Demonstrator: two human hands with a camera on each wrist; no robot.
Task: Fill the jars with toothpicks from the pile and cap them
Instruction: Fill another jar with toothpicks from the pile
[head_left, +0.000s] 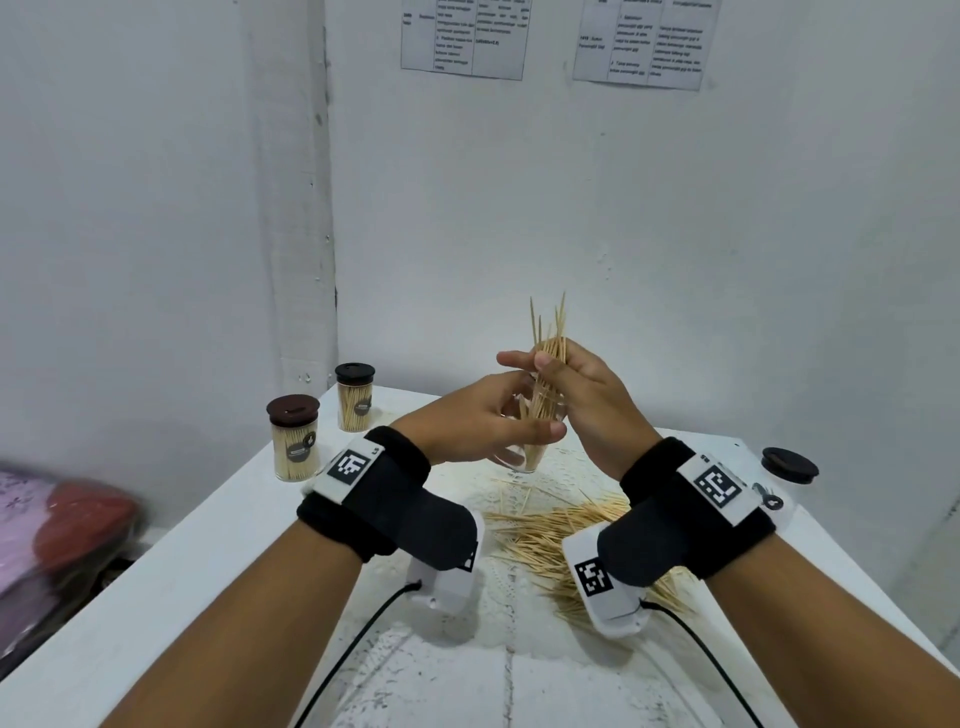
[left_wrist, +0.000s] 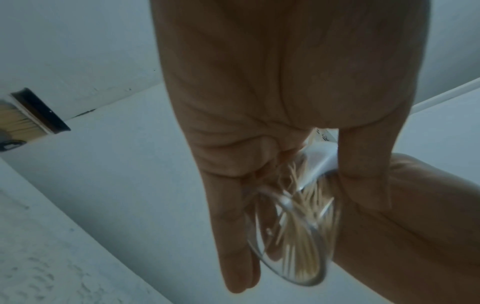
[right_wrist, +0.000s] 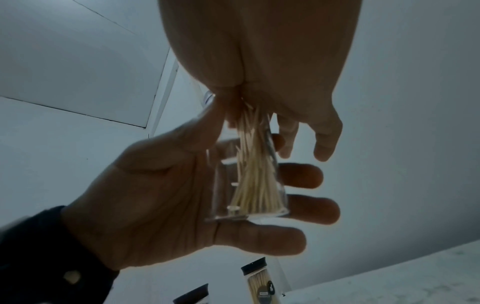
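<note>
My left hand holds a clear open jar lifted a little above the white table. My right hand grips a bundle of toothpicks upright, their lower ends down inside the jar and their tips sticking up above my fingers. In the right wrist view the toothpicks fan out inside the jar, with my left hand wrapped behind it. The left wrist view shows the jar from below, between thumb and fingers. A loose pile of toothpicks lies under my wrists.
Two capped jars full of toothpicks stand at the table's back left. A loose dark cap lies near the right edge, a small dark key-like object beside it. White walls stand close behind. Red and purple bundles lie off the left edge.
</note>
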